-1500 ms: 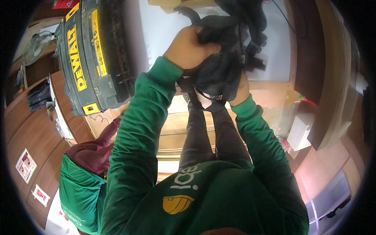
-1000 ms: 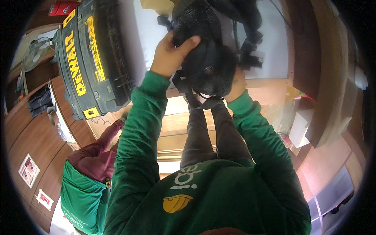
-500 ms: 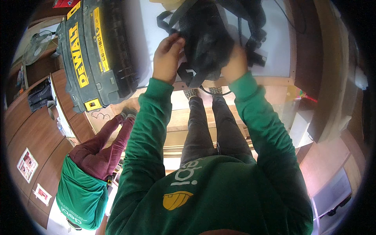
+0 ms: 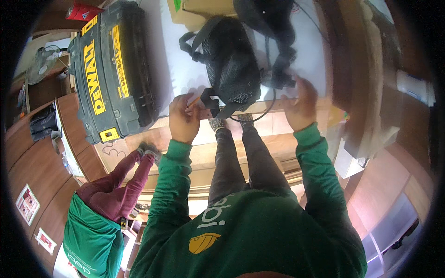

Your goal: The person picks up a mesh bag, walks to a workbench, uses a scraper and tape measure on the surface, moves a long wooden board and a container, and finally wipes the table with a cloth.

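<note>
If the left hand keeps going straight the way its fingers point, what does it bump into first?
Probably the black mesh bag: the left hand points up toward its lower strap on the white table, though depth is unclear.

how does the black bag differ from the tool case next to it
The bag is soft, rounded mesh with loose straps; the tool case is a hard, boxy shell. The bag is all black; the case carries yellow panels. The left hand is at the bag's strap; nothing touches the case. Both rest on the white tabletop.

Toolbox [image 4: 113, 69] left of bag [image 4: 232, 67]; btwn bare.
</note>
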Demonstrator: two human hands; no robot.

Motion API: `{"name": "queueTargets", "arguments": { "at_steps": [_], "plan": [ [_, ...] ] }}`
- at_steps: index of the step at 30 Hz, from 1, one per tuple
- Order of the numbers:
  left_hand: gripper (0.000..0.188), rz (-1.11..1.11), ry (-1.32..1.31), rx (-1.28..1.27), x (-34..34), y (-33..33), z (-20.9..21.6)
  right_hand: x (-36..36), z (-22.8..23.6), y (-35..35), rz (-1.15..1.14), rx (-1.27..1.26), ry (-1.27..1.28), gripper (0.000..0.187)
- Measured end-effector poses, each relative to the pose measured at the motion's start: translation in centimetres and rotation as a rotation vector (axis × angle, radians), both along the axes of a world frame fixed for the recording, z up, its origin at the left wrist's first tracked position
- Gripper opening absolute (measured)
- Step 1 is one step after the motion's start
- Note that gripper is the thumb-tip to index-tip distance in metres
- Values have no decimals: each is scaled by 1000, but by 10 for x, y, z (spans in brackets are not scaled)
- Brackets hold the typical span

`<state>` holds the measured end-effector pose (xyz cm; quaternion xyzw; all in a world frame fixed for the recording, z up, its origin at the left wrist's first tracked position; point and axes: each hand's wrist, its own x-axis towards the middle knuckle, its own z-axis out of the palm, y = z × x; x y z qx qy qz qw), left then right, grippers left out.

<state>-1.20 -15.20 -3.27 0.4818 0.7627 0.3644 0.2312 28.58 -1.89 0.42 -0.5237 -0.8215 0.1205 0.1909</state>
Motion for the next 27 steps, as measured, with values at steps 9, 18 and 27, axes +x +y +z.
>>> {"name": "queueTargets", "arguments": {
  "at_steps": [9, 18, 27],
  "plan": [
    [27, -6, 21, 1, 11, -31, 24, -15, -16, -4, -60, -121, 225, 44],
    [35, 75, -116, 15, 16, -88, 70, -5, 8, -39, -165, -277, 336, 60],
    [25, -306, -251, -88, 15, -121, 96, 245, 12, -287, -374, -1362, -468, 65]
  ]
}}
